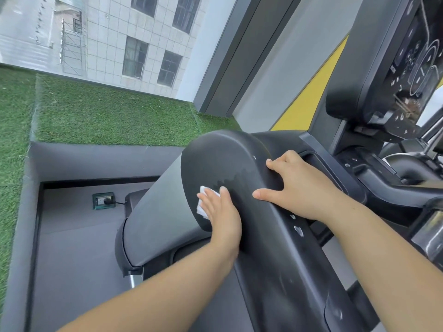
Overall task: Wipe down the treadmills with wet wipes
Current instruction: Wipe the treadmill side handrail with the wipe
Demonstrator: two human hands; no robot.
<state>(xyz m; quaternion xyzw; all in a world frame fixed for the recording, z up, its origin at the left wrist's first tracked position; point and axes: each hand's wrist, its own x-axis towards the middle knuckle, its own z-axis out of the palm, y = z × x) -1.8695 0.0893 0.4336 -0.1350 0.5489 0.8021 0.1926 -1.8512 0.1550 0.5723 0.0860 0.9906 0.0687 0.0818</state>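
— Which step is in hand?
— The wiping itself. The person's left hand (220, 212) presses a small white wet wipe (201, 207) flat against the left face of the matte black rounded end of the treadmill's handrail arm (215, 164), fingers straight, not curled round it.
— And the other?
— The right hand (299, 185) lies on top of the arm, just right of the wipe, fingers spread and gripping nothing. It is probably bracing, though the palm is hidden.
— Next?
— Likely a firm sweep over the crest, then nearer along the rail, where pale smudges (298, 230) show.
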